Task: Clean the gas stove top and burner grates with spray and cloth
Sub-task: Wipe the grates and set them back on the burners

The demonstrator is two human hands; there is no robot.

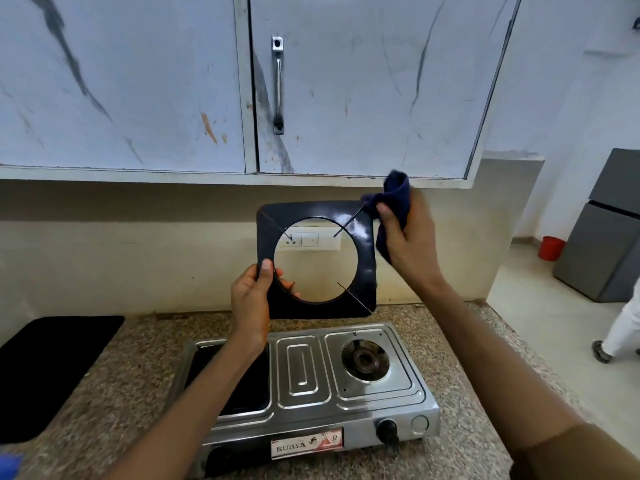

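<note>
Item: burner grate (363,271). Black square plate with a round opening and thin prongs pointing inward. Held upright in the air at the centre of the frame, above the stove, its flat face turned to the viewer; likely lifted off so both faces and the prongs can be reached.

Item: left hand (251,299). Grip closed on the grate's lower left corner, thumb on the front face, fingers behind and showing through the opening. It serves as the holder, steadying the plate against wiping pressure.

Item: right hand (408,244). Grip closed on a bunched dark blue cloth (394,199), pressed at the grate's upper right corner, where one prong meets the rim.

Item: gas stove (304,379). Steel, two burners, on the speckled desk (467,341) in the lower centre. The right burner (365,358) lies bare, which suggests the held grate belongs there. The left side is dark and half hidden by the forearm; its grate cannot be made out.

Item: spray bottle. Not identifiable; a blue blur sits at the lower left edge.

Item: black mat (52,368), left, on the desk.
</note>
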